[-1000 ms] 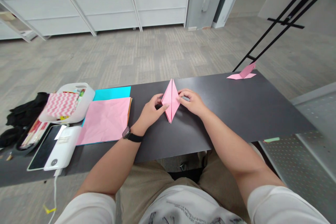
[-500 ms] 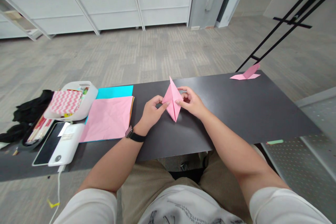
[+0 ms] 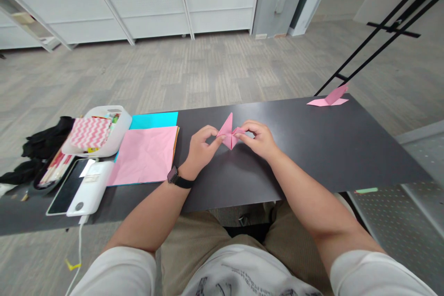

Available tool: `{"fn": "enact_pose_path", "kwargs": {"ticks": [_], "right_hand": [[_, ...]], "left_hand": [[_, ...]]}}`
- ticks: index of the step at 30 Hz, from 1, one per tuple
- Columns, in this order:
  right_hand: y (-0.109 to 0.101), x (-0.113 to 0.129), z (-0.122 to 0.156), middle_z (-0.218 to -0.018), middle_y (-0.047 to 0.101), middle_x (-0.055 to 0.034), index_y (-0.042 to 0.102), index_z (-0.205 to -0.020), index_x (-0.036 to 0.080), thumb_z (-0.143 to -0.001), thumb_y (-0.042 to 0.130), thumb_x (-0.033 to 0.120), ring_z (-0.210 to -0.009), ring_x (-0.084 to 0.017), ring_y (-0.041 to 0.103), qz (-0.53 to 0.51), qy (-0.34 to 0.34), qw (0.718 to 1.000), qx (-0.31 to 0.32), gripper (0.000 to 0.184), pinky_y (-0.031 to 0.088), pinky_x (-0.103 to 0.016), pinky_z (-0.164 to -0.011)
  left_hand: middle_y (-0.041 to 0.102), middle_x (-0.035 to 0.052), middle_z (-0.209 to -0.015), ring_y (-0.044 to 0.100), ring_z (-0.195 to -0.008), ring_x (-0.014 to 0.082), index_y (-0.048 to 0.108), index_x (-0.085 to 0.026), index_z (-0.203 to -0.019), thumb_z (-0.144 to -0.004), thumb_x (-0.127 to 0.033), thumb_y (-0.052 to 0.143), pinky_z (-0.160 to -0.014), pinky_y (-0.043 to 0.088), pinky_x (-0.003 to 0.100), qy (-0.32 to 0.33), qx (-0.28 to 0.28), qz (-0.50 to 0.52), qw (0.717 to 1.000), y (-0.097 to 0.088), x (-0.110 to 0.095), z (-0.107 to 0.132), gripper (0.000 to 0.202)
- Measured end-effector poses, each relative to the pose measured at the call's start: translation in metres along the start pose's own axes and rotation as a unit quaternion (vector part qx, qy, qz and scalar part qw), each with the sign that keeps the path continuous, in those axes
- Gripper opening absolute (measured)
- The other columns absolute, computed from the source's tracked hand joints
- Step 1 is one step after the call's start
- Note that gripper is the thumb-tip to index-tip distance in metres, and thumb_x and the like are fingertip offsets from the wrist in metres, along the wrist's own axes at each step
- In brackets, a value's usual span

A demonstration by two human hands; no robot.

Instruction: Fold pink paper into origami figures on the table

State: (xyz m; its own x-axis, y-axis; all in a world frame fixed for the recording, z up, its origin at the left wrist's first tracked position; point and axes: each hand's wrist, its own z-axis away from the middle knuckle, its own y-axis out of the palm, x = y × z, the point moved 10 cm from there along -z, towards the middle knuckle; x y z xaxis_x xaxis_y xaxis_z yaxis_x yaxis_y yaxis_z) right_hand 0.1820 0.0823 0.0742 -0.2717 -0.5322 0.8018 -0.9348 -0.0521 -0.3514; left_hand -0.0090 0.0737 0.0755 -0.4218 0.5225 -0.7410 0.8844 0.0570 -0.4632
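Between my two hands, above the dark table, is a folded piece of pink origami paper (image 3: 227,130) with one tall point sticking up and a short point facing me. My left hand (image 3: 204,146) pinches its left side between thumb and fingers. On the other side, my right hand (image 3: 259,138) pinches the right part, its thumb in front and fingers behind. The paper's back is hidden from me. A second folded pink paper shape (image 3: 329,100) rests near the far right corner of the table, apart from my hands.
Left of my hands lies a stack of pink paper (image 3: 147,155) over a cyan sheet (image 3: 156,120). Further left are a white basket (image 3: 120,132), a phone (image 3: 65,192), a white power bank (image 3: 89,189) with a cable, a pen tray (image 3: 52,173) and black cloth (image 3: 48,141).
The pink paper has changed from a long diamond to a shorter, opened shape, its right part spread sideways and its lower point raised. Both hands keep their pinch.
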Motion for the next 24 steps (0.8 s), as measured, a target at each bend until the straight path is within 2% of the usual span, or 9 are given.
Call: {"fn": "enact_pose_path", "kwargs": {"ticks": [3,5,8,12,18,24], "right_hand": [[0.002,-0.007,0.001,-0.084,0.073,-0.0021,0.073,-0.079,0.026,-0.094,0.078,0.053,-0.081,-0.021,0.068,-0.019,0.020,1.000,0.002,0.030,0.054,-0.038,-0.080],[0.003,-0.020,0.001,-0.079,0.070,-0.0005,0.072,-0.079,0.025,-0.089,0.081,0.058,-0.076,-0.019,0.064,-0.060,0.067,0.996,0.000,0.036,0.051,-0.034,-0.074],[0.010,-0.043,0.003,-0.074,0.065,0.0016,0.072,-0.084,0.023,-0.083,0.082,0.068,-0.069,-0.016,0.057,-0.137,0.150,0.979,0.006,0.046,0.047,-0.030,-0.066],[0.018,-0.059,0.003,-0.081,0.070,0.0002,0.075,-0.092,0.023,-0.077,0.085,0.074,-0.074,-0.016,0.060,-0.199,0.199,0.959,0.019,0.054,0.050,-0.029,-0.071],[0.021,-0.069,0.005,-0.088,0.076,-0.0007,0.077,-0.094,0.024,-0.070,0.091,0.073,-0.079,-0.017,0.065,-0.254,0.242,0.936,-0.001,0.057,0.054,-0.031,-0.078],[0.024,-0.071,0.007,-0.090,0.078,-0.0008,0.078,-0.096,0.023,-0.067,0.095,0.069,-0.081,-0.017,0.067,-0.282,0.264,0.923,-0.003,0.057,0.055,-0.031,-0.082]], "left_hand": [[0.072,0.0018,-0.085,0.068,-0.084,0.0186,0.066,-0.022,-0.081,-0.102,-0.056,0.066,-0.083,0.053,0.032,-0.019,0.009,0.007,1.000,0.001,0.006,0.001,0.040],[0.074,0.0020,-0.088,0.069,-0.086,0.0190,0.070,-0.021,-0.087,-0.104,-0.056,0.062,-0.084,0.053,0.032,-0.034,0.010,0.032,0.999,0.002,0.011,0.001,0.039],[0.079,0.0045,-0.102,0.072,-0.099,0.0208,0.074,-0.021,-0.105,-0.108,-0.054,0.055,-0.093,0.055,0.033,-0.052,0.010,0.085,0.995,0.005,0.020,0.002,0.039],[0.078,0.0080,-0.120,0.073,-0.112,0.0227,0.074,-0.022,-0.124,-0.107,-0.049,0.061,-0.103,0.054,0.036,-0.059,0.017,0.147,0.987,0.013,0.030,0.003,0.034],[0.078,0.0057,-0.103,0.073,-0.101,0.0212,0.066,-0.023,-0.147,-0.105,-0.046,0.066,-0.103,0.057,0.038,-0.051,0.025,0.170,0.984,0.018,0.036,0.005,0.048],[0.078,0.0069,-0.107,0.073,-0.103,0.0208,0.066,-0.023,-0.147,-0.105,-0.042,0.067,-0.102,0.058,0.038,-0.042,0.022,0.167,0.985,0.016,0.031,0.005,0.046]]}}
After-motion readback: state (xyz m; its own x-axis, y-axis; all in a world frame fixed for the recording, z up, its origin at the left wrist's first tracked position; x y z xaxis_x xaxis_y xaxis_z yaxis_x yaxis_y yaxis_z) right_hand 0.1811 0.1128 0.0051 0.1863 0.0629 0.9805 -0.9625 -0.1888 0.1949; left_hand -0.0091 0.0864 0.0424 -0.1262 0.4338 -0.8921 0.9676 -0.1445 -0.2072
